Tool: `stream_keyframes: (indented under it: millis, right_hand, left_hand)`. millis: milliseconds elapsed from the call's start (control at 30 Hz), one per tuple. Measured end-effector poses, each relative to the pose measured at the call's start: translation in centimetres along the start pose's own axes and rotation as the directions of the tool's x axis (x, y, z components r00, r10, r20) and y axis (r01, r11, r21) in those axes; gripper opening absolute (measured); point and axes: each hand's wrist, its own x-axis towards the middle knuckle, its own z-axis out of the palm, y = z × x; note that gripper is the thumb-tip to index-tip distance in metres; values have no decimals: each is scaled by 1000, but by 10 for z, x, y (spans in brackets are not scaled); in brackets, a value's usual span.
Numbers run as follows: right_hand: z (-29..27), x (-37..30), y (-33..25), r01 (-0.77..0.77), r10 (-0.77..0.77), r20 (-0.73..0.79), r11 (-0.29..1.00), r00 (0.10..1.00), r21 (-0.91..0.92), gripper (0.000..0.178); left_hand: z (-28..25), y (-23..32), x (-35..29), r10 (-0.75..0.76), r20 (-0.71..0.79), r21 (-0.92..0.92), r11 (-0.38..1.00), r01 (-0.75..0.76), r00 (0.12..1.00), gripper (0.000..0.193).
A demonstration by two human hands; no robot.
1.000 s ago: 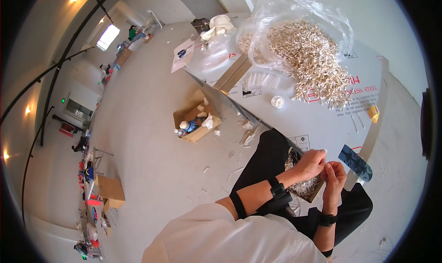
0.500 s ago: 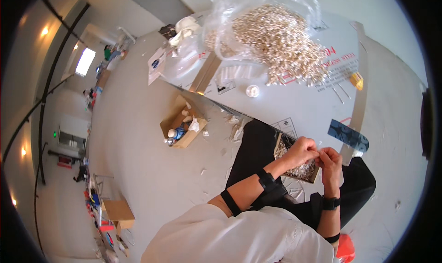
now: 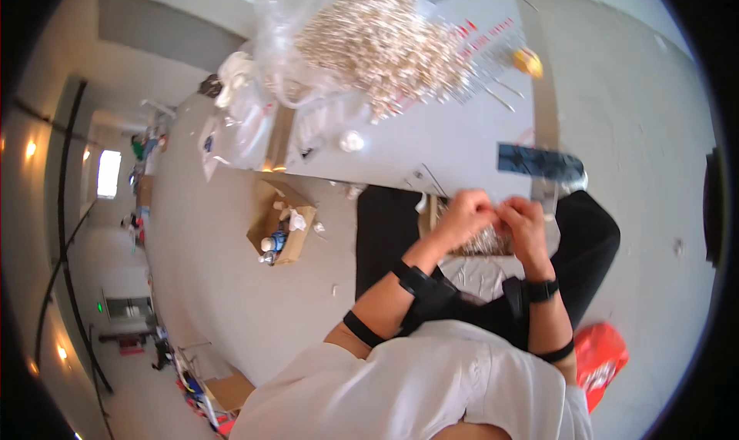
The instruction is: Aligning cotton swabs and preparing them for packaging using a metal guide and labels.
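Observation:
My left hand (image 3: 464, 219) and my right hand (image 3: 526, 229) meet fingertip to fingertip over a small box (image 3: 426, 217) at the table's near edge, between my knees. Both are closed in a pinch. Whatever they hold is too small and blurred to make out. Inside the box lie many small, thin, shiny pieces (image 3: 490, 245), partly hidden by my hands. A large heap of similar silvery-beige pieces (image 3: 377, 43) spills from a clear plastic bag (image 3: 273, 47) on the far part of the table.
On the grey table (image 3: 439, 143) lie a dark patterned strip (image 3: 535, 163), a yellow object (image 3: 528, 63), thin sticks (image 3: 504, 96) and a small round white container (image 3: 351, 140). An open cardboard box (image 3: 300, 232) with bottles stands on the floor at left. A red bag (image 3: 604, 355) is at lower right.
The whole view has shifted, so the table and its heap appear further left and higher. My hands stay pinched together above the small box. More of the red bag shows.

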Motion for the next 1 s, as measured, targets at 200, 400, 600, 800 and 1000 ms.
stream_keyframes:
  millis: [200, 400, 600, 800, 1000]
  right_hand:
    - [5, 5, -6, 57, -55, -18, 985, 998, 164, 15]
    - [0, 2, -4, 97, -96, -17, 949, 995, 300, 12]
    - [-7, 1, 1, 92, -97, -6, 921, 995, 378, 11]
    - [-11, 5, 3, 98, -82, -60, 917, 995, 386, 12]
    - [-10, 6, -4, 124, -109, -60, 914, 992, 386, 13]
  left_hand:
    - [-7, 20, 4, -214, 135, -398, 882, 251, 967, 9]
    - [-3, 9, 7, -223, 226, -595, 739, 316, 948, 11]
    - [6, 18, 4, -212, 154, -564, 783, 262, 965, 14]
    - [6, 33, 8, -93, -12, -480, 874, 76, 996, 17]
    - [13, 48, 12, -82, 82, -208, 973, 97, 993, 17]
